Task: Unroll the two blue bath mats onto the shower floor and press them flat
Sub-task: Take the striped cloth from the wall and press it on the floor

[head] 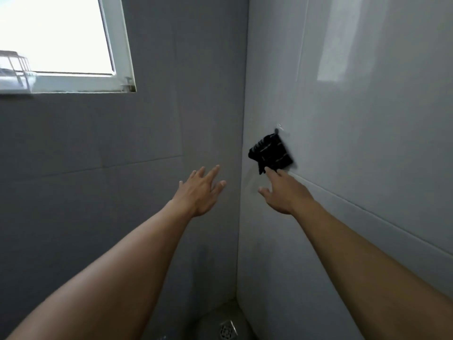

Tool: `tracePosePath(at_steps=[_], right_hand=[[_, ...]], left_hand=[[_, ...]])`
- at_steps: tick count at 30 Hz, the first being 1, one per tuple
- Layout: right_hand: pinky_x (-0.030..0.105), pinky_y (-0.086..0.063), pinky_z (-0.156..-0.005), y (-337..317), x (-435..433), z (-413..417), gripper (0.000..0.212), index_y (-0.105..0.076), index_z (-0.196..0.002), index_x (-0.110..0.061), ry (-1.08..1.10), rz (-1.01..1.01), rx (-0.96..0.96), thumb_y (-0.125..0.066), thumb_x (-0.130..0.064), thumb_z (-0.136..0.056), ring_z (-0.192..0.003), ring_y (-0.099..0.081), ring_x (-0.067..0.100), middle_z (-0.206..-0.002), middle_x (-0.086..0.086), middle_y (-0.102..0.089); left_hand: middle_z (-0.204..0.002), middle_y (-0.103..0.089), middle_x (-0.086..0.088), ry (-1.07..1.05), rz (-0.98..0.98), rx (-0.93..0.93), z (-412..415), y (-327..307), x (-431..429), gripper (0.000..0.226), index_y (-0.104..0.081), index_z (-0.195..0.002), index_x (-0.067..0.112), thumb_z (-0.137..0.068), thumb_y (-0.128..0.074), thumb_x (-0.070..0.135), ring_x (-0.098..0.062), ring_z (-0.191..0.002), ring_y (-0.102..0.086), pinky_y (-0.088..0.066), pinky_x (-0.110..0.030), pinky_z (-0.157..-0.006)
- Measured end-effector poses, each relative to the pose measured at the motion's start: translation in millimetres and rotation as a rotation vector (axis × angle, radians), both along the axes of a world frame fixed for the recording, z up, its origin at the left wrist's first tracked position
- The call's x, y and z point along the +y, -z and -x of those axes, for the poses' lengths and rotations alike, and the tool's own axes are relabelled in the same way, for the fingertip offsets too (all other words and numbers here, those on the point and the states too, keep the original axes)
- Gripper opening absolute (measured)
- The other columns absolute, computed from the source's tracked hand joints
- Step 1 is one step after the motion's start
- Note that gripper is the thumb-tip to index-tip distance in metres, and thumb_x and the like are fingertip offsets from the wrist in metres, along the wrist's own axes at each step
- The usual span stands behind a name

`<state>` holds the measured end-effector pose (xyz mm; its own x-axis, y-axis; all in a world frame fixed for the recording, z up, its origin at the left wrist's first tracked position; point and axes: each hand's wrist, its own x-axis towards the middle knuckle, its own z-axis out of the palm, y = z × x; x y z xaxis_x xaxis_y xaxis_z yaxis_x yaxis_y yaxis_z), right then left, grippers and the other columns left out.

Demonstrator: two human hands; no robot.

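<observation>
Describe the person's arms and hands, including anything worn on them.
The left arm and right arm are bare to the frame's edge, no sleeves. The left hand and right hand wear no gloves; no watch, bracelet or ring is visible.

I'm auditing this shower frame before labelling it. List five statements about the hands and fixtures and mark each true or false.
1. The left hand holds nothing. True.
2. The right hand grips a blue mat. False: it is empty, its forefinger reaching toward the black item hanging on the right wall.
3. A floor drain sits by the corner. True.
4. The window is on the right wall. False: it is on the left wall.
5. A blue mat lies unrolled on the floor. False: no mat is in view.
</observation>
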<state>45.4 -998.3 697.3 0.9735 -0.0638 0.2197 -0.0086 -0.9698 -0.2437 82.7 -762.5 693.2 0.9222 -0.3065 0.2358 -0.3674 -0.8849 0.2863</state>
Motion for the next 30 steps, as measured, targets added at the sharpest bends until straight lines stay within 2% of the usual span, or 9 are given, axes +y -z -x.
tracePosePath(at_steps=[3, 6, 11, 15, 18, 20, 22, 26, 30], right_hand=[[0.045, -0.045, -0.099, -14.2, -10.0, -29.3, 0.063, -0.024, -0.153, -0.023, 0.034, -0.031, -0.090, -0.044, -0.045, -0.098, -0.129, -0.045, 0.032, -0.150, 0.010, -0.038], [0.043, -0.047, -0.093, -25.8, -21.0, -54.9, 0.059, -0.029, -0.150, -0.021, 0.085, -0.002, -0.168, -0.046, -0.041, -0.097, -0.124, -0.048, 0.031, -0.143, 0.010, -0.045], [0.038, -0.047, -0.080, -39.9, -33.7, -92.6, 0.051, -0.037, -0.144, -0.020, 0.152, 0.008, -0.219, -0.047, -0.032, -0.095, -0.114, -0.053, 0.029, -0.131, 0.010, -0.051], [0.040, -0.050, -0.079, -44.3, -40.8, -117.4, 0.047, -0.042, -0.140, -0.018, 0.196, 0.017, -0.234, -0.047, -0.026, -0.094, -0.111, -0.054, 0.029, -0.126, 0.008, -0.053], [0.038, -0.048, -0.073, -44.1, -42.0, -133.6, 0.029, -0.051, -0.119, -0.010, 0.258, 0.047, -0.249, -0.047, -0.020, -0.092, -0.100, -0.058, 0.031, -0.112, 0.010, -0.057], [0.035, -0.044, -0.067, -44.6, -40.9, -145.5, 0.020, -0.052, -0.108, -0.008, 0.301, 0.073, -0.250, -0.050, -0.017, -0.090, -0.093, -0.058, 0.031, -0.104, 0.011, -0.059], [0.034, -0.041, -0.063, -43.4, -40.0, -156.7, 0.019, -0.051, -0.107, -0.008, 0.344, 0.115, -0.244, -0.053, -0.016, -0.089, -0.089, -0.059, 0.031, -0.101, 0.012, -0.061], [0.035, -0.040, -0.057, -38.3, -42.9, -175.3, 0.019, -0.049, -0.104, -0.008, 0.434, 0.190, -0.233, -0.056, -0.012, -0.087, -0.081, -0.063, 0.032, -0.095, 0.012, -0.065], [0.036, -0.038, -0.059, -35.7, -49.4, -184.6, 0.017, -0.054, -0.106, -0.005, 0.457, 0.249, -0.240, -0.052, -0.006, -0.088, -0.086, -0.064, 0.035, -0.099, 0.015, -0.067]], left_hand=[[-0.161, -0.023, -0.012, 0.048, 0.011, -0.014, -38.1, -15.5, -12.8, 0.063, -0.013, -0.157, 0.033, -0.101, -0.028, 0.058, -0.030, -0.149, -0.021, -0.023, -0.060, -0.116], [-0.158, -0.032, -0.012, 0.095, 0.036, -0.033, -75.7, -24.3, -27.9, 0.063, -0.015, -0.158, 0.029, -0.102, -0.027, 0.055, -0.030, -0.144, -0.031, -0.031, -0.053, -0.114], [-0.158, -0.032, -0.013, 0.213, 0.075, -0.021, -129.8, -23.8, -55.6, 0.062, -0.020, -0.158, 0.024, -0.103, -0.029, 0.052, -0.030, -0.144, -0.032, -0.028, -0.040, -0.116], [-0.157, -0.035, -0.014, 0.259, 0.103, -0.030, -175.6, -28.7, -79.9, 0.060, -0.022, -0.157, 0.023, -0.104, -0.031, 0.049, -0.032, -0.142, -0.035, -0.029, -0.041, -0.115], [-0.151, -0.043, -0.014, 0.281, 0.097, -0.051, -206.5, -35.7, -100.6, 0.057, -0.025, -0.156, 0.023, -0.104, -0.036, 0.043, -0.034, -0.136, -0.043, -0.037, -0.043, -0.109], [-0.142, -0.054, -0.014, 0.304, 0.071, -0.077, -226.0, -38.5, -114.4, 0.054, -0.030, -0.153, 0.023, -0.103, -0.043, 0.039, -0.035, -0.127, -0.052, -0.043, -0.043, -0.102], [-0.133, -0.060, -0.015, 0.329, 0.085, -0.087, -242.7, -37.8, -128.8, 0.052, -0.034, -0.151, 0.023, -0.102, -0.048, 0.033, -0.035, -0.119, -0.056, -0.047, -0.042, -0.096], [-0.132, -0.059, -0.018, 0.365, 0.154, -0.042, -269.9, -27.4, -155.4, 0.053, -0.034, -0.151, 0.021, -0.101, -0.051, 0.025, -0.035, -0.118, -0.057, -0.048, -0.041, -0.096], [-0.125, -0.065, -0.015, 0.382, 0.233, -0.063, -286.1, -14.6, -172.3, 0.048, -0.042, -0.146, 0.022, -0.099, -0.052, 0.025, -0.034, -0.112, -0.061, -0.052, -0.044, -0.093]])
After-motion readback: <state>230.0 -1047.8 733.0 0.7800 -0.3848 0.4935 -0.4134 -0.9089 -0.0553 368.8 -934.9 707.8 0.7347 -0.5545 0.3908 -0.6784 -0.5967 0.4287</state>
